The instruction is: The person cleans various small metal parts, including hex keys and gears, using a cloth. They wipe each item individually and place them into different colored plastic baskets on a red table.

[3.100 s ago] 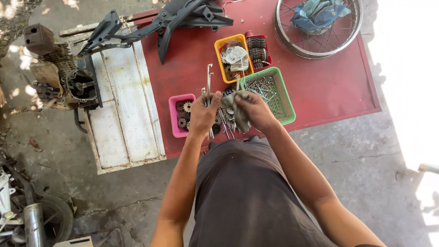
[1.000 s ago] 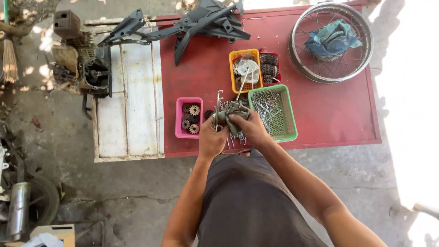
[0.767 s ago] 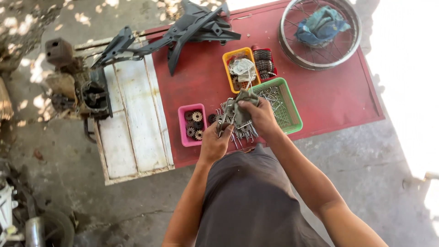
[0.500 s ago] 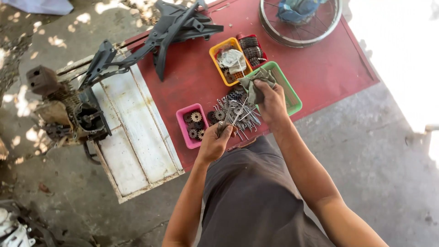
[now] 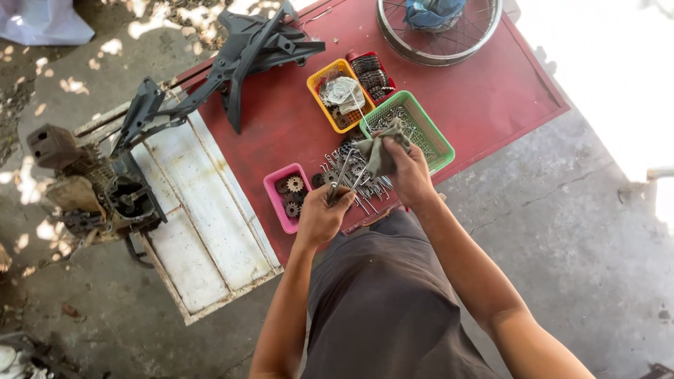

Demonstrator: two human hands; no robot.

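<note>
a person standing at a red table (image 5: 484,105) grips a slim metal tool (image 5: 342,177) in the left hand (image 5: 321,216), fingers clamped round its lower end, while the right hand (image 5: 409,175) pinches a grey rag (image 5: 375,149) against its upper end, apparently mid-wipe. the tool hangs above loose metal parts (image 5: 365,186), between a pink tray (image 5: 275,203) and a green basket (image 5: 439,137). finishing looks to call for drawing the rag along the shaft.
</note>
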